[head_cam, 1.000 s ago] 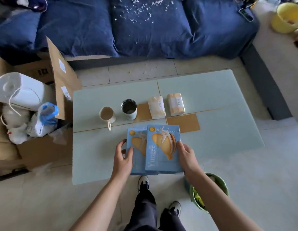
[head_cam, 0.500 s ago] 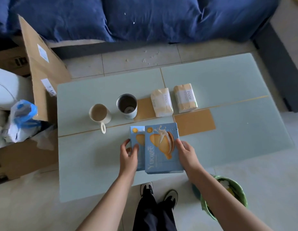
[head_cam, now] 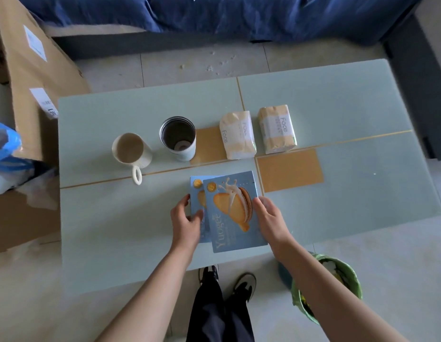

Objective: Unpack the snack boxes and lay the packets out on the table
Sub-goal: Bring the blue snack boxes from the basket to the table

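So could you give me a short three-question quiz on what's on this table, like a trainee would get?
1. True or false: the top blue snack box lies flat and fully covers the lower blue snack box.
2. Which stands nearer the tissue packs: (a) the cream mug, (b) the steel tumbler?
3. Fill in: the right hand grips the top box's ___ edge, and the left hand holds the lower box.

Key: 1 false; 2 b; 3 right.
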The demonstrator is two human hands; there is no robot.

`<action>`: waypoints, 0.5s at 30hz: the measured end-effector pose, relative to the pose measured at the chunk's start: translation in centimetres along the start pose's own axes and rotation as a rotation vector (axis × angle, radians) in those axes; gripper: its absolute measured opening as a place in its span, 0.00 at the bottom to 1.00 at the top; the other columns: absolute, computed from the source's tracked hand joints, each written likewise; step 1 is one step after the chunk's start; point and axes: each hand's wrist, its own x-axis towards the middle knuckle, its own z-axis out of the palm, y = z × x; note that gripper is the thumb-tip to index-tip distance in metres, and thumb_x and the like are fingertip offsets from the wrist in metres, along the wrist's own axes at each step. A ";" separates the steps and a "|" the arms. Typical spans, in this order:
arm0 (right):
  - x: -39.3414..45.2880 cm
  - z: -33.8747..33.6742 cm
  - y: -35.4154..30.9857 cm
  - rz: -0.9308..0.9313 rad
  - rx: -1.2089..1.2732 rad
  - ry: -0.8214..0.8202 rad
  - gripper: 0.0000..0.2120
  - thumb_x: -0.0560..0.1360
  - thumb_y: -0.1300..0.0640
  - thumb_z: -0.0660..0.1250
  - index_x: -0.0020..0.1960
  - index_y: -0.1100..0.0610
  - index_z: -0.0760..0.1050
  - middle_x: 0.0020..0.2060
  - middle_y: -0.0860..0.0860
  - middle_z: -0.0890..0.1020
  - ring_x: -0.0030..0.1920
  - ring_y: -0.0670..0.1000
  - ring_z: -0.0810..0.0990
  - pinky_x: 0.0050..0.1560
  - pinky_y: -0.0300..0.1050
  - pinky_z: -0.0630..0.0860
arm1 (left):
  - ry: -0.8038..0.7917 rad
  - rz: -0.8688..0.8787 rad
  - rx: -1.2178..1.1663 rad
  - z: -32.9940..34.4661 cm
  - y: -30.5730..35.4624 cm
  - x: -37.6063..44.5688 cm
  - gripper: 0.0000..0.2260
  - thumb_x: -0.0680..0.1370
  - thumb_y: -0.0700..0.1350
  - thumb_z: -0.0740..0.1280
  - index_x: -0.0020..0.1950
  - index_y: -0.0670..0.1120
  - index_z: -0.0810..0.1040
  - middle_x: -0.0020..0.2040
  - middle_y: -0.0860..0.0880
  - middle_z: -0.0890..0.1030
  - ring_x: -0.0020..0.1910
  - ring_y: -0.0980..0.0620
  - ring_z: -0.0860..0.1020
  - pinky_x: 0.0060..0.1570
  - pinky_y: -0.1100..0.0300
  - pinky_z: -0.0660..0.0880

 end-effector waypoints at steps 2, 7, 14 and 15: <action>-0.1 0.1 0.1 -0.015 -0.020 0.019 0.10 0.84 0.55 0.55 0.46 0.56 0.70 0.32 0.47 0.70 0.23 0.36 0.70 0.24 0.28 0.64 | 0.004 -0.015 0.003 0.3 -0.1 0.1 0.21 0.78 0.43 0.67 0.69 0.54 0.69 0.65 0.50 0.70 0.61 0.49 0.74 0.62 0.46 0.74; 0.2 0.4 0.4 -0.014 -0.043 0.070 0.14 0.84 0.54 0.55 0.41 0.55 0.70 0.33 0.48 0.69 0.32 0.45 0.66 0.27 0.30 0.64 | 0.090 -0.061 -0.060 1.5 0.4 -0.1 0.20 0.79 0.39 0.66 0.69 0.51 0.71 0.59 0.52 0.73 0.55 0.50 0.76 0.52 0.52 0.76; 1.0 1.1 1.1 0.005 -0.076 0.069 0.17 0.83 0.50 0.54 0.45 0.61 0.72 0.37 0.52 0.69 0.38 0.49 0.66 0.39 0.45 0.63 | 0.132 -0.166 -0.144 1.3 -0.2 0.0 0.13 0.80 0.39 0.63 0.62 0.53 0.74 0.60 0.50 0.78 0.52 0.48 0.79 0.54 0.50 0.78; 1.1 1.3 1.1 0.003 -0.073 0.069 0.16 0.83 0.50 0.54 0.46 0.60 0.72 0.37 0.51 0.69 0.38 0.48 0.66 0.39 0.46 0.64 | 0.109 -0.174 -0.155 1.3 -0.2 -0.1 0.14 0.80 0.40 0.63 0.64 0.52 0.73 0.60 0.51 0.78 0.53 0.48 0.79 0.55 0.48 0.78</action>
